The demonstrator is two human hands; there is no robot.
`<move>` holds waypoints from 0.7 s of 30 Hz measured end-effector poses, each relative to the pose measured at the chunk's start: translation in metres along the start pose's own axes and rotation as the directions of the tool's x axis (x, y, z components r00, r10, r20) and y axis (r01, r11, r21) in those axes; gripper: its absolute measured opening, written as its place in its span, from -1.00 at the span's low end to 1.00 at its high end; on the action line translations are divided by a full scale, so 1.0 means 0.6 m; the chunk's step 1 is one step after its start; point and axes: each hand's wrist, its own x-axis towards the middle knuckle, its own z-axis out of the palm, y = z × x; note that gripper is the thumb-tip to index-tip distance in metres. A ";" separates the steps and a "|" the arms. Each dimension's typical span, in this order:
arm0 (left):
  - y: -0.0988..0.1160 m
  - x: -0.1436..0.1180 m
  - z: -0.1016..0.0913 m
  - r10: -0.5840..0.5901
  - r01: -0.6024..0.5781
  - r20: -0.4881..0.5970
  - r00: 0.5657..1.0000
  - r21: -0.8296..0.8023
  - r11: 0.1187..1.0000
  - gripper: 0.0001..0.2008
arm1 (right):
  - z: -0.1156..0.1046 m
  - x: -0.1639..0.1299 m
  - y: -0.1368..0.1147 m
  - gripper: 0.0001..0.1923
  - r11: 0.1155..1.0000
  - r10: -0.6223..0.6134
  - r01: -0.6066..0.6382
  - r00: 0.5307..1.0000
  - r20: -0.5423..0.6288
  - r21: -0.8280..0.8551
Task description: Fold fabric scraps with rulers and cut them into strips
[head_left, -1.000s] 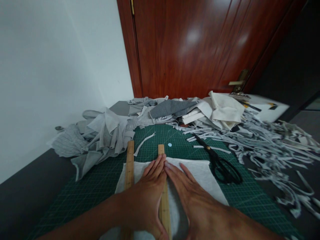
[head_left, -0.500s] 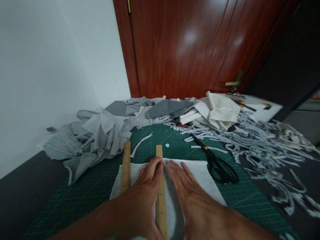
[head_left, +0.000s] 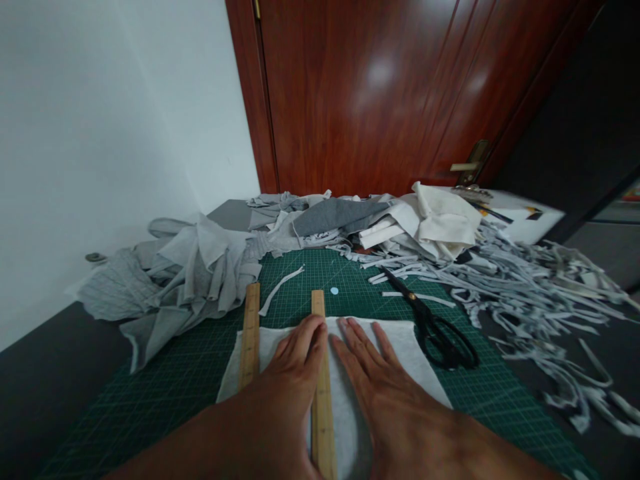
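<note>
Compared with the frame half a second earlier, the fingers of the right hand [head_left: 385, 387] have been spread and shifted slightly to the right, so that a wider gap is left between them and the left hand [head_left: 290, 387]. The left hand has been kept at the middle ruler [head_left: 324, 413] at lower centre, its fingers bunched along the far part of it; whether the ruler is gripped or only pressed cannot be told. Nothing is grasped by the right hand, which is laid palm down on the white cloth [head_left: 415, 357]. The cloth is spread at lower centre on the green cutting mat [head_left: 500, 407], beneath both hands.

Graduations are borne by the rulers, but their figures are too small to be read.

Two wooden rulers are counted, the left ruler [head_left: 250, 340] being partly covered by the left arm. One pair of black scissors [head_left: 425, 313] is seen right of centre, laid across one loose strip [head_left: 434, 298]; a second strip [head_left: 275, 288] and one pale round spot [head_left: 335, 291] are found near centre. One grey fabric heap [head_left: 200, 267] is piled at centre left; the strips tangled at right [head_left: 490, 280] are too many to be counted.
</note>
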 end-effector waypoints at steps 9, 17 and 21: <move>0.003 -0.002 -0.003 0.027 -0.027 -0.008 1.000 -0.022 0.999 0.66 | -0.004 -0.005 0.000 0.57 0.999 0.009 -0.009 1.000 0.007 0.050; -0.004 -0.004 0.003 0.071 -0.071 -0.038 0.997 -0.016 0.997 0.64 | -0.034 -0.005 -0.020 0.55 0.995 0.067 -0.074 0.992 0.103 0.069; 0.002 -0.002 0.001 0.036 -0.036 -0.021 0.999 0.003 0.999 0.63 | -0.052 -0.008 -0.034 0.53 0.991 0.110 -0.121 0.982 0.153 0.061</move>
